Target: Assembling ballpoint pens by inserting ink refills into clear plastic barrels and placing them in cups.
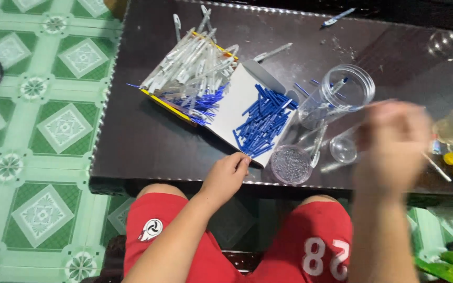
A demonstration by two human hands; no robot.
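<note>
The left hand rests at the near edge of the dark counter, fingers curled loosely, fingertips touching the near corner of a white cardboard sheet; it grips nothing. The right hand is raised over the counter at 3 o'clock from the left hand and is badly blurred; a thin pale stick appears to project from it toward 4 o'clock, but whether the hand is clenched on that stick cannot be determined. From the left hand outward: at 1 o'clock, on the white sheet, lies a heap of short blue plastic tubes. At 11 o'clock, a large heap of clear pen barrels fills a yellow-edged tray, with more blue pieces at its near edge. At 3 o'clock, just beside the sheet, stands a small round cup of tiny metallic parts. Beyond it, at 2 o'clock, a clear plastic jar lies tilted and holds only a few pieces; a smaller clear cup sits near it. Judgement on progress: pen assembly looks to be at an early stage. The supply heaps remain large, the jar is nearly empty, and most barrels and blue tubes remain unjoined.
</note>
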